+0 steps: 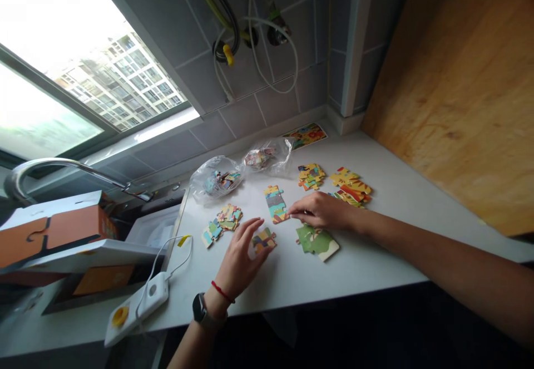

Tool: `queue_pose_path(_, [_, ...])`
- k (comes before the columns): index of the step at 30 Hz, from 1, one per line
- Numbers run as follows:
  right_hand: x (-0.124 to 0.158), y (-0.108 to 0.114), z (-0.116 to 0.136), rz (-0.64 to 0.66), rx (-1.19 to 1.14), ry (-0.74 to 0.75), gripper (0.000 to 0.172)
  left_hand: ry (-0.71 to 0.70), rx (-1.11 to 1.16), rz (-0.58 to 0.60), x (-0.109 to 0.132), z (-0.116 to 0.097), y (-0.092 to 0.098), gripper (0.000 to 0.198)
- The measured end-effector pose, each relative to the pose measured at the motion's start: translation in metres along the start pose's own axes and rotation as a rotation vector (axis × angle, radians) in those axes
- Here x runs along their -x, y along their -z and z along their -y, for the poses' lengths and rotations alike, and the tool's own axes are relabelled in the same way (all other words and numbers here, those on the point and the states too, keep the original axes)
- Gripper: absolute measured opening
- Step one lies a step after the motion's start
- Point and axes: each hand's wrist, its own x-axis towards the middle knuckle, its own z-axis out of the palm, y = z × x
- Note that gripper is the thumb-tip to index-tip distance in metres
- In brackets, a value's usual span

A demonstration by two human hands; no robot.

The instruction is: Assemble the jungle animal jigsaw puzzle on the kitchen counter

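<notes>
Now, on the counter [279, 285], the joined jigsaw strip [275, 204], probably light, stiff card best pinched by its edges, is met by the right hand [323, 210], grip impossible to tell, while brownish jigsaw pieces [264, 240] are framed by the loosely spread left hand [239, 260].

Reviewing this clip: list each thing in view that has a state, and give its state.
Left hand: open, curved around a piece
Right hand: fingertips together at the strip's edge
Puzzle strip: flat on the counter
Green pieces: piled, overlapping
Left bag: pieces inside
Right bag: pieces inside
Picture card: lying flat
</notes>
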Motion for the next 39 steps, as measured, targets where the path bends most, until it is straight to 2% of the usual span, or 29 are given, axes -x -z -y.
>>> queue_pose_path(2, [-0.001, 0.002, -0.001, -0.068, 0.000, 0.013, 0.027, 0.065, -0.050, 0.000, 0.014, 0.002, -0.007, 0.060])
queue_pose_path(4, [-0.001, 0.005, 0.001, -0.095, 0.004, 0.031, 0.027, 0.124, -0.021, -0.024, 0.023, 0.004, -0.012, 0.064])
queue_pose_path(10, [-0.002, 0.007, 0.005, -0.047, 0.033, 0.074, 0.029, 0.169, 0.076, -0.089, 0.021, -0.004, -0.010, 0.071])
queue_pose_path(13, [-0.002, 0.005, 0.002, -0.009, 0.049, 0.075, 0.029, 0.230, 0.094, -0.079, 0.016, -0.009, -0.008, 0.063])
queue_pose_path(16, [-0.002, 0.003, -0.001, 0.009, 0.042, 0.075, 0.029, 0.305, 0.224, -0.017, 0.012, -0.015, -0.014, 0.049])
queue_pose_path(18, [-0.003, 0.002, -0.002, 0.011, 0.021, 0.079, 0.030, 0.338, 0.325, -0.041, 0.008, -0.022, -0.020, 0.044])
queue_pose_path(21, [-0.003, 0.000, -0.002, -0.004, -0.082, 0.060, 0.030, 0.345, 0.455, -0.175, -0.001, -0.034, -0.030, 0.044])
queue_pose_path(23, [-0.004, -0.002, -0.002, -0.011, -0.213, 0.007, 0.037, 0.332, 0.543, -0.216, -0.010, -0.043, -0.037, 0.045])
queue_pose_path(26, [-0.004, -0.004, -0.001, -0.012, -0.404, -0.065, 0.048, 0.307, 0.661, -0.197, -0.024, -0.054, -0.046, 0.052])
queue_pose_path(29, [-0.005, -0.003, 0.000, -0.004, -0.519, -0.072, 0.045, 0.278, 0.718, -0.172, -0.036, -0.061, -0.053, 0.066])
queue_pose_path(32, [-0.006, 0.000, -0.001, -0.086, -0.569, -0.105, 0.042, 0.218, 0.604, -0.162, -0.047, -0.058, -0.053, 0.071])
queue_pose_path(35, [-0.009, 0.006, -0.006, -0.312, -0.520, -0.181, 0.038, 0.115, 0.232, -0.132, -0.055, -0.043, -0.048, 0.060])
queue_pose_path(37, [-0.011, 0.012, -0.012, -0.442, -0.481, -0.229, 0.040, 0.048, -0.045, -0.035, -0.057, -0.030, -0.046, 0.053])
queue_pose_path(39, [-0.012, 0.018, -0.018, -0.538, -0.456, -0.260, 0.045, 0.022, -0.223, 0.103, -0.056, -0.019, -0.047, 0.056])
